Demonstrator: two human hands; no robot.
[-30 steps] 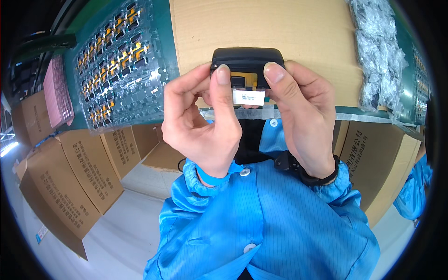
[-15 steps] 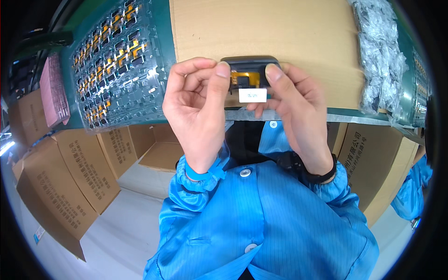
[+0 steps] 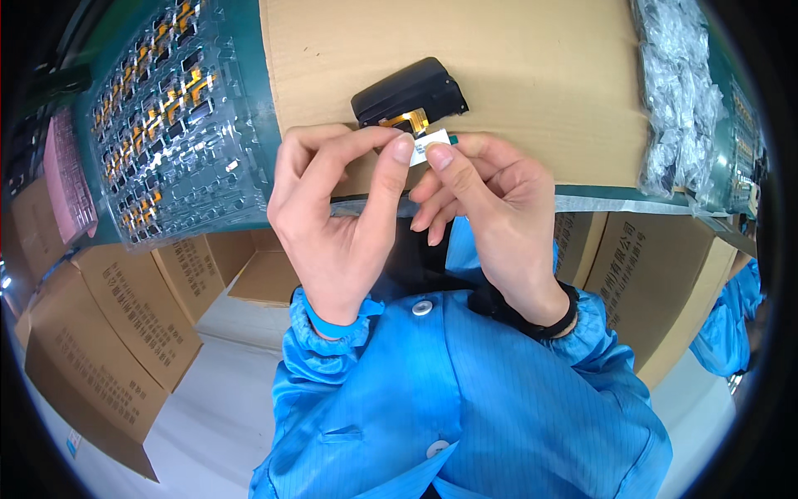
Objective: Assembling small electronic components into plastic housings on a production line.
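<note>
Green table (image 3: 250, 60) seen from the head camera, with a wide sheet of tan cardboard (image 3: 532, 83) laid over its middle. To the left, clear plastic trays (image 3: 174, 125) full of small dark parts with orange strips, and beyond them a pink stack (image 3: 71, 179) near the table's edge. To the right, a row of crinkled clear bags (image 3: 677, 100) along the cardboard's side, with more small parts farther out, blurred near the rim. Below table level, brown boxes (image 3: 100, 349) at the left and another brown box (image 3: 657, 283) at the right, all with dark print; past that one, a co-worker's blue sleeve (image 3: 723, 324). At the centre, over the near part of the cardboard, a black case (image 3: 407, 90), tilted, with an orange ribbon (image 3: 416, 119) showing at its near side; impossible to tell whether resting on the cardboard or held just above. Just below the ribbon, a small white tag (image 3: 430, 145), pinched at its near side by thumb and forefinger of the right hand (image 3: 503, 204), other fingers loosely curled. Left hand (image 3: 337, 195) with thumb and forefinger nearly together at the tag's left end, just beside the case; grip there hidden, so cannot tell whether holding.
</note>
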